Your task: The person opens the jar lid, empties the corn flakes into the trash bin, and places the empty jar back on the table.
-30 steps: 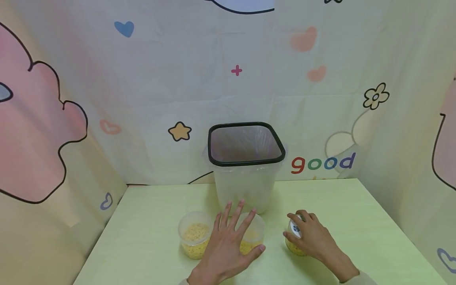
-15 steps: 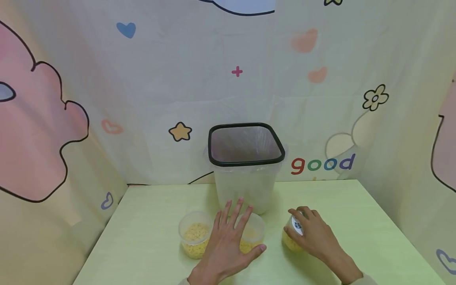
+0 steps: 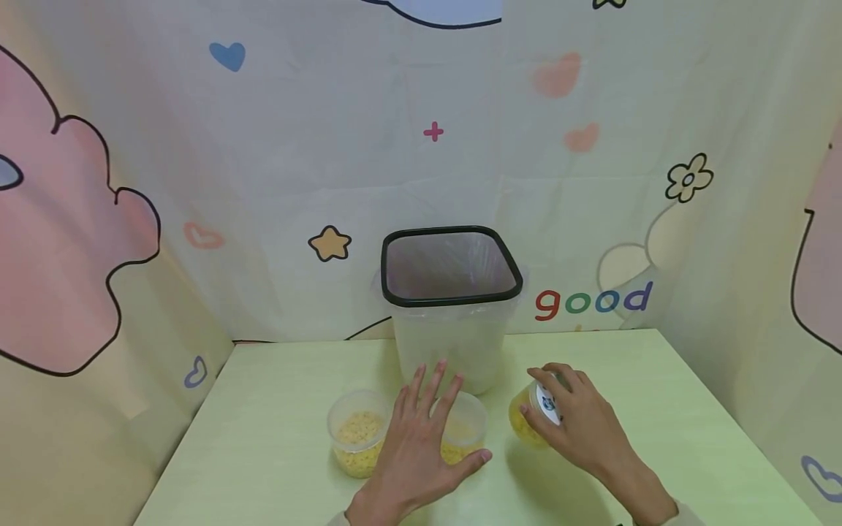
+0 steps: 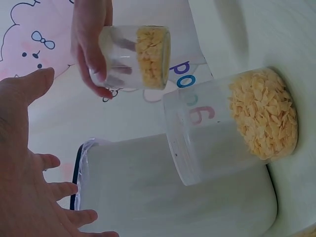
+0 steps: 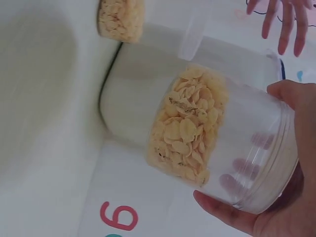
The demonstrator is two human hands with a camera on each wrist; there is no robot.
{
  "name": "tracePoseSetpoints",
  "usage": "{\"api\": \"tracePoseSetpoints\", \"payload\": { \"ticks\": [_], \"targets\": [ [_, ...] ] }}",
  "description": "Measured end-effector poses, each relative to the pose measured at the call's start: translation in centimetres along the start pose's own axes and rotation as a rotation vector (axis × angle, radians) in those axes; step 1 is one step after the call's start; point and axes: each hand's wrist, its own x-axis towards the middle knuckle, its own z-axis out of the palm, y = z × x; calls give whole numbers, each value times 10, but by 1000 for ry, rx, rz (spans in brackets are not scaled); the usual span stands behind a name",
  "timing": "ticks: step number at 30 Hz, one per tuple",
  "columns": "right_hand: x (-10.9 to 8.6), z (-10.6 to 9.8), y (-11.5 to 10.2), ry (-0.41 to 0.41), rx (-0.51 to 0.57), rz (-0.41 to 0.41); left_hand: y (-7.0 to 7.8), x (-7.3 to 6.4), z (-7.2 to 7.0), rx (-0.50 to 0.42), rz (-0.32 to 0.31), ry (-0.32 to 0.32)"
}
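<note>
My right hand (image 3: pixel 582 424) grips a clear jar (image 3: pixel 522 418) by its lidded end, fingers and thumb round the white lid with a dark printed mark. The jar is off the table and tilted, its base pointing left; pale yellow flakes (image 5: pixel 182 131) with a few dark specks fill about half of it. My left hand (image 3: pixel 421 453) is held flat with fingers spread, holding nothing. Partly behind it in the head view is an open clear tub (image 3: pixel 468 427) of flakes, apart from the hand in the left wrist view. Another open tub (image 3: pixel 358 438) stands to the left.
A pale bin (image 3: pixel 450 340) with a black rim and a plastic liner stands behind the tubs at the table's back. The light green table (image 3: pixel 276 416) is enclosed by printed cloth walls (image 3: pixel 283 146).
My right hand has lifted the jar off the table and tilted it, bringing it slightly left and away from me. My left hand has hardly moved, its fingers drawn slightly closer together.
</note>
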Motion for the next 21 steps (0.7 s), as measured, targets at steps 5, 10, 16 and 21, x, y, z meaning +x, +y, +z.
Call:
{"api": "tracePoseSetpoints", "payload": {
  "ticks": [5,10,16,21],
  "targets": [
    [4,-9,-7,41,-4,-33,0,1,-2,0,1,-2],
    [8,-17,-14,107,15,-82,1,2,-3,-16,4,2],
    [16,-27,-29,163,52,-111,2,5,-3,-42,18,46],
    [24,-31,-41,174,97,-121,3,6,-3,-67,16,79]
  ]
}}
